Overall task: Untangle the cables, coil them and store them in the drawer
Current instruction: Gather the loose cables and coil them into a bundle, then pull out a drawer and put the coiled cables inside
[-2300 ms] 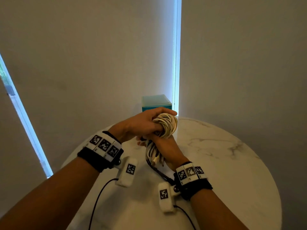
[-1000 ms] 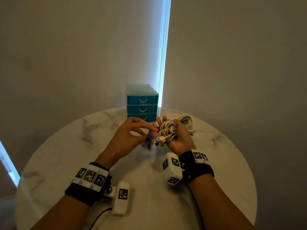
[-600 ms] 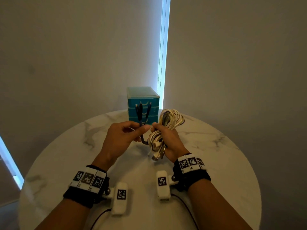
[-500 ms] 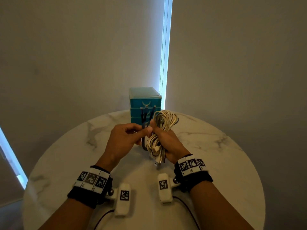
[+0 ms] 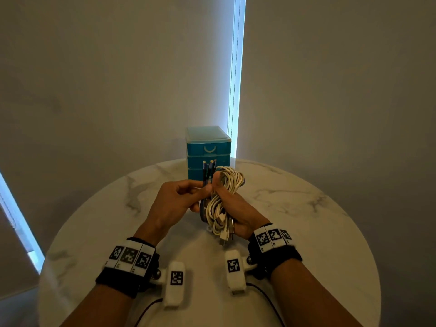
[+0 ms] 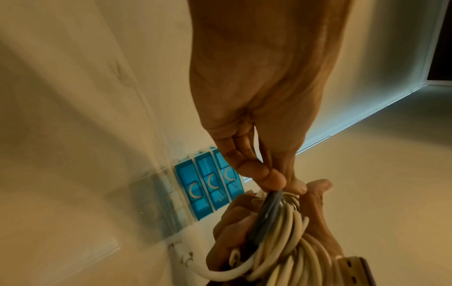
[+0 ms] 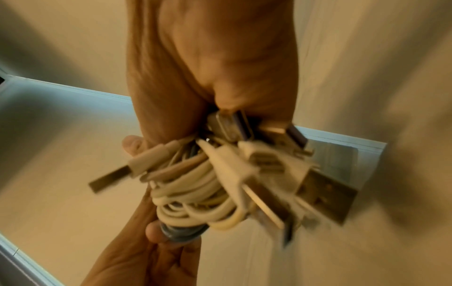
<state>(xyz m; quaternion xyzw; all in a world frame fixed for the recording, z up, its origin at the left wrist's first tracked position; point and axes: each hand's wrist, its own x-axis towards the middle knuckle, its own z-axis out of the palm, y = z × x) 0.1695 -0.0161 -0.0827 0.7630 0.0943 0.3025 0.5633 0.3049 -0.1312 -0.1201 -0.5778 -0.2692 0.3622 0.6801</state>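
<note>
My right hand grips a coiled bundle of white cables above the round marble table; several USB plugs hang from its lower end. A dark grey-blue cable runs through the bundle, with its connector ends sticking up. My left hand pinches that dark cable between thumb and fingertips, right against the bundle. The teal three-drawer box stands behind the hands at the table's far edge, all drawers closed.
A wall rises close behind the table, with a bright vertical window strip behind the drawer box. Thin black leads from the wrist cameras trail over the near table edge.
The hands drew together in front of the drawer box. The left hand took the dark cable's ends in a pinch, and they now stand up beside the white bundle.
</note>
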